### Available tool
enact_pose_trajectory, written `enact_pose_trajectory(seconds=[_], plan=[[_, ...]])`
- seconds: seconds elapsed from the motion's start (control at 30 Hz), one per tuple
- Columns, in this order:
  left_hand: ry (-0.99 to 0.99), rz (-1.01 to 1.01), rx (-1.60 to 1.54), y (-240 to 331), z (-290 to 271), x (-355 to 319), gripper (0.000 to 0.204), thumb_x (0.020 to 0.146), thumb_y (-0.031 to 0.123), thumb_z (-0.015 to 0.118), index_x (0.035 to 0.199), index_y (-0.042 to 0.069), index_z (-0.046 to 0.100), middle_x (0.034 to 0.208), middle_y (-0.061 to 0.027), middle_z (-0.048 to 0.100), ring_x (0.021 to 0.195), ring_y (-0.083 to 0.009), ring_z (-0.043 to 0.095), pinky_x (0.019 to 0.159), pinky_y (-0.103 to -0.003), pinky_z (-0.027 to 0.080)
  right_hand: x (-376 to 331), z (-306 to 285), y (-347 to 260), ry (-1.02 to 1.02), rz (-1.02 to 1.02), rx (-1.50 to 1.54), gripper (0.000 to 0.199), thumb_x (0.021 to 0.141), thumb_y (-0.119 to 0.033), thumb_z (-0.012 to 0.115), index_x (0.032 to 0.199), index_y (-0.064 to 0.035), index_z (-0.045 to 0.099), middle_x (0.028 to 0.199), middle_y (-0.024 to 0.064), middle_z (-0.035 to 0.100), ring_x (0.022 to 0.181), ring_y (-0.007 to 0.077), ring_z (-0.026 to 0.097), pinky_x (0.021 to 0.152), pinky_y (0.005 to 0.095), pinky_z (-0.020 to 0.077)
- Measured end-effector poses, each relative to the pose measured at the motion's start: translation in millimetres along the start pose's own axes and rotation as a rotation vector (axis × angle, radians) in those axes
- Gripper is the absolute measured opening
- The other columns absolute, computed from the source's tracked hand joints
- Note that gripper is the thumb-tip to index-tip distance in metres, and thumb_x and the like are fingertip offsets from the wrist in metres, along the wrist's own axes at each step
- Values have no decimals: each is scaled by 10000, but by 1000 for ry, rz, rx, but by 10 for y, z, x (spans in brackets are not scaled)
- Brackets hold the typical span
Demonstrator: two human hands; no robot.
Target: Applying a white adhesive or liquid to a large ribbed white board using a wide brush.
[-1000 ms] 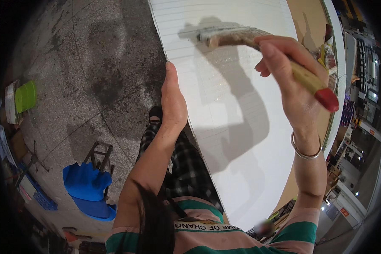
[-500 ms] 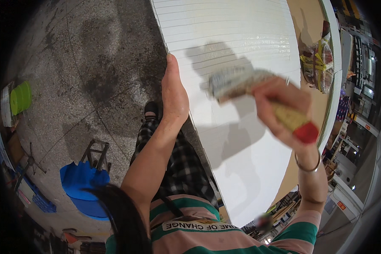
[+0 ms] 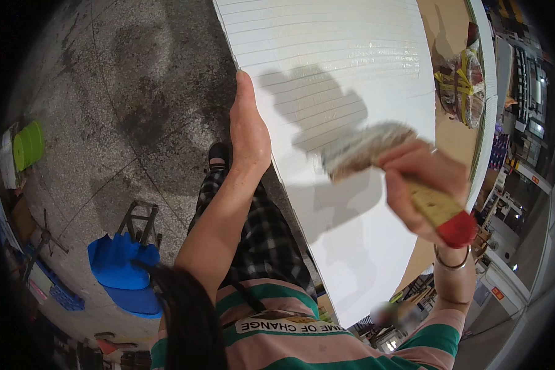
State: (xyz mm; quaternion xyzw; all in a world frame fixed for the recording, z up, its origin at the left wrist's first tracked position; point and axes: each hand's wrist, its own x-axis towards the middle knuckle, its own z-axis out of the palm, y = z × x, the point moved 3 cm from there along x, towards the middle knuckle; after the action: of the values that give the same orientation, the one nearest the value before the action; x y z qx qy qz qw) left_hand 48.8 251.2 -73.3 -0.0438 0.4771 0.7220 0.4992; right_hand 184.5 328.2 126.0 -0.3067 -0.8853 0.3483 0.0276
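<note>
A wide paintbrush [image 3: 369, 148] with pale, paint-caked bristles is gripped in my right hand [image 3: 425, 185]; its yellow handle ends in red. The brush hangs over a large white board [image 3: 351, 246], and its shadow falls on the surface to the left, apart from the bristles. Fine parallel lines cross the far half of the board, where a glossy, wet-looking patch shines. My left hand [image 3: 250, 129] holds the board's left edge, thumb stretched along it and the other fingers hidden behind or below.
Tan sheet material [image 3: 447, 37] lies under the board's right side, with a plastic-wrapped bundle [image 3: 462, 89] tied in yellow on it. To the left on the speckled floor [image 3: 105, 166] are a stool with a blue cover [image 3: 120, 262] and a green object [image 3: 28, 146]. Shelves with goods line the far right.
My right hand has drawn the paintbrush back toward me and to the right, and the brush's shadow has separated from it. My left hand stays at the edge, shifted slightly in view.
</note>
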Motion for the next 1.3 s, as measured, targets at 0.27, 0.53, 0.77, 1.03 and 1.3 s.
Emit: enact_pose_trajectory(seconds=[0.27, 0.53, 0.77, 1.03, 1.3], plan=[[27, 7, 24, 62, 65, -47, 705, 1002, 514, 285, 1394, -69, 346, 1410, -157, 411, 1294, -232, 390, 1080, -319, 276, -300, 145, 74, -131, 29, -16, 89, 685, 20, 656, 740, -25, 603, 732, 110, 639, 596, 222, 633, 549, 286, 499], [-14, -19, -40, 83, 40, -65, 713, 987, 534, 323, 1429, -24, 292, 1436, -124, 386, 1292, -248, 390, 1083, -336, 278, -345, 132, 87, -222, 89, -2, 92, 690, 6, 676, 754, -40, 628, 705, 77, 625, 603, 185, 619, 574, 265, 498], [-2, -115, -57, 7, 112, -77, 733, 982, 554, 312, 1441, -15, 260, 1458, -144, 347, 1322, -256, 360, 1086, -349, 282, 453, -377, 555, 391, 182, 216, 63, 821, -85, 667, 850, -29, 675, 740, 20, 653, 676, 54, 582, 603, 205, 468], [87, -71, -61, 81, -25, -91, 722, 987, 547, 310, 1424, -27, 292, 1425, -139, 391, 1277, -244, 401, 1076, -336, 287, -177, -302, 458, -55, 258, 77, 53, 744, -52, 686, 761, -35, 638, 686, 66, 627, 609, 164, 602, 588, 261, 476], [139, -83, -45, 135, -42, -120, 702, 989, 536, 327, 1412, -23, 318, 1423, -119, 396, 1262, -241, 413, 1072, -334, 288, -107, -121, 423, -116, 94, 101, 117, 694, -51, 721, 680, -61, 605, 673, 81, 617, 597, 239, 598, 567, 293, 483]])
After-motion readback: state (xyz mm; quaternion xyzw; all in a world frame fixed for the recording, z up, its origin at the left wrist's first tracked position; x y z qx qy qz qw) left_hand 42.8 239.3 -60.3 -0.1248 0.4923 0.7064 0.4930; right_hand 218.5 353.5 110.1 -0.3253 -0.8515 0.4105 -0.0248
